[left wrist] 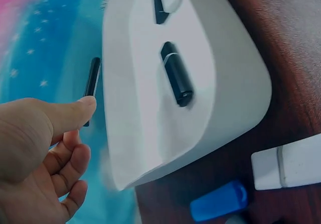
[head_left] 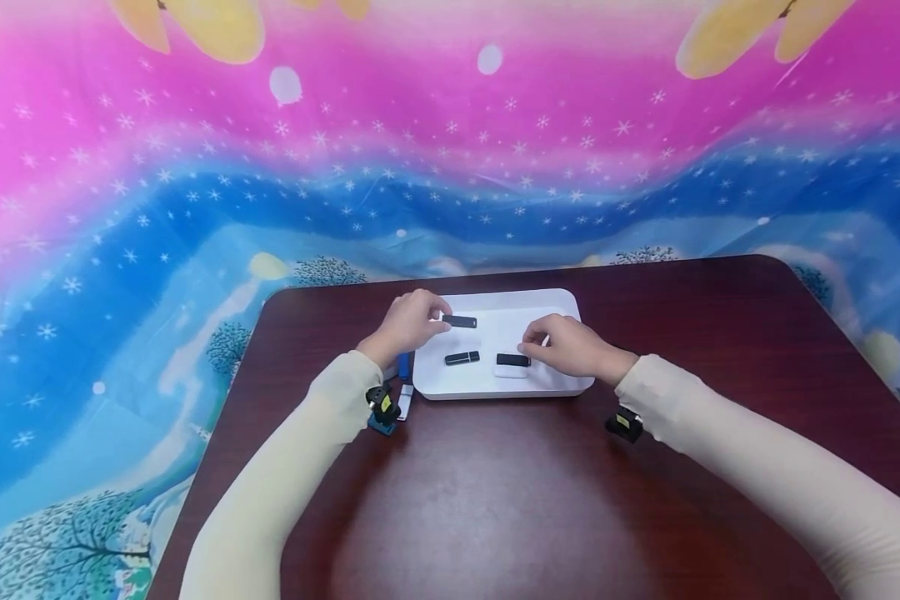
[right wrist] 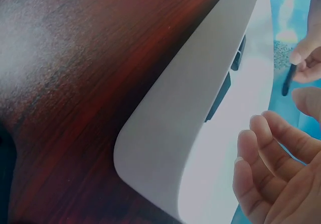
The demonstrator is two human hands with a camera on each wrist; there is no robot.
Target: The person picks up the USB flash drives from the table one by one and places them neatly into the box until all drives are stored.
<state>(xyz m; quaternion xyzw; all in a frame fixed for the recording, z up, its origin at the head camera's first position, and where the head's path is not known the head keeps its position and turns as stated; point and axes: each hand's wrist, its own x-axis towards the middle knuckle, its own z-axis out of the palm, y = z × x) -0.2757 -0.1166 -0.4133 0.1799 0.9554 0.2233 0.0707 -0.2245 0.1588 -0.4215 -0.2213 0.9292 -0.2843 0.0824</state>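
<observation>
Left hand [head_left: 408, 323]: fingers grasp black stick [head_left: 462, 322]. Right hand [head_left: 570, 346]: fingers released above white tray [head_left: 495, 393]. Yellow wrist label [head_left: 385, 403]: illegible. Blue stick [left wrist: 219, 202]: on worktop [head_left: 510, 492], nearside of left fingers.

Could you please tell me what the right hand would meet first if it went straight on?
The right hand would probably meet the nearest black stick in the tray; depth is unclear.

The tabletop [head_left: 510, 500] is surfaced in polished, wood-grained material, in which a soft glare is reflected, while the white tray [left wrist: 235, 83] seems to be made of smooth plastic. The black sticks [left wrist: 178, 81] are cased in faintly glossy plastic; the backdrop [head_left: 435, 125] is formed of creased cloth, and the sleeves [head_left: 240, 500] of matt, wrinkled fabric.
</observation>
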